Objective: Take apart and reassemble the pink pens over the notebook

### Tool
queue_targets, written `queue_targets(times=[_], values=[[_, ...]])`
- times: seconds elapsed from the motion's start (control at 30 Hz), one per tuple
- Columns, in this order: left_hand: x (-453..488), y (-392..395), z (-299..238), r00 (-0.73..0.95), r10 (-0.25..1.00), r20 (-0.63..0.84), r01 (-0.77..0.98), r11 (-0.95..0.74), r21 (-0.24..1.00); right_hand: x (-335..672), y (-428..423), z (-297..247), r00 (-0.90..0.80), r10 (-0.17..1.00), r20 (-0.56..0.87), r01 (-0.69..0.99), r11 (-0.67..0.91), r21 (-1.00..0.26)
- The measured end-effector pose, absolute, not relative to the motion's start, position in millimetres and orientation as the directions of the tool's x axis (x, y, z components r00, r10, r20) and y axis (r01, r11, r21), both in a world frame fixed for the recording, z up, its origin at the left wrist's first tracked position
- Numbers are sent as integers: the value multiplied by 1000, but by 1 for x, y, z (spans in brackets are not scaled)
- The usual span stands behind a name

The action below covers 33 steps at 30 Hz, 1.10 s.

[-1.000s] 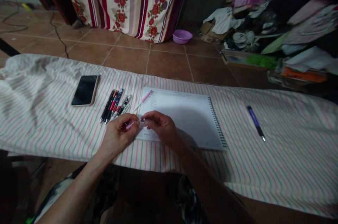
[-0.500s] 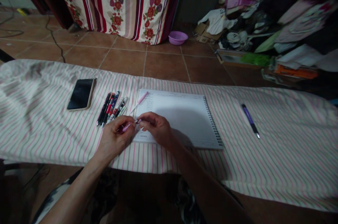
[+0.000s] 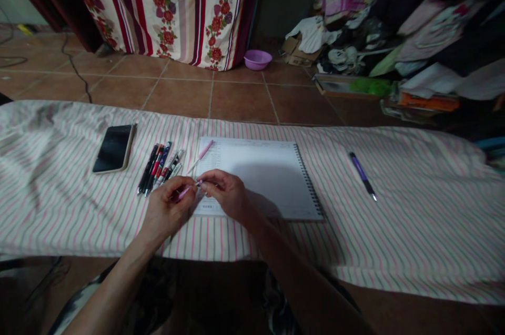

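Observation:
My left hand point(image 3: 165, 207) is closed round a pink pen part point(image 3: 183, 192), whose pink side shows between thumb and fingers. At its far end, the fingertips of my right hand point(image 3: 231, 195) pinch a small piece, mostly hidden by the fingers. Both hands meet over the left edge of a spiral notebook point(image 3: 264, 159) lying open at a pale page. Another pink pen piece point(image 3: 205, 149) with a thin pale stem rests on the notebook's upper left corner. Just left of my hands lies a cluster of several pens point(image 3: 158, 164).
A dark phone point(image 3: 113, 149) lies at the left on the striped cloth point(image 3: 252, 245). To the right of the notebook is a purple and black pen point(image 3: 362, 174). Beyond the table are a purple basin point(image 3: 258, 60), a flowered curtain point(image 3: 181, 9) and heaped clothes point(image 3: 366, 14).
The camera view has shifted slightly, so everything on the table sits a little further left. My hands stay together on the pink pen part, with only slight finger movement.

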<state>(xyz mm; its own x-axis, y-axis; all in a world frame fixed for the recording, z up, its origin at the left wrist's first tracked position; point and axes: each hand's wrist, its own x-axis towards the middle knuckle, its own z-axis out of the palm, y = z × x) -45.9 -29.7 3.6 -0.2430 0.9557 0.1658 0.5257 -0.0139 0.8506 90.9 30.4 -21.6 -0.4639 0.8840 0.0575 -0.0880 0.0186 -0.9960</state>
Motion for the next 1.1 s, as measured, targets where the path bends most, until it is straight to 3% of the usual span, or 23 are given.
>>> queue_targets(times=[0.8, 0.93, 1.1], values=[[-45, -29, 0, -259, 958, 124, 523, 31, 852, 95, 30, -12, -423, 884, 199, 86, 258, -962], [-45, -29, 1, -260, 958, 122, 519, 32, 854, 94, 29, -14, -431, 887, 165, 76, 218, -973], [-45, -28, -1, -250, 960, 124, 501, 19, 865, 94, 31, -16, -423, 906, 3, -35, -13, -999]])
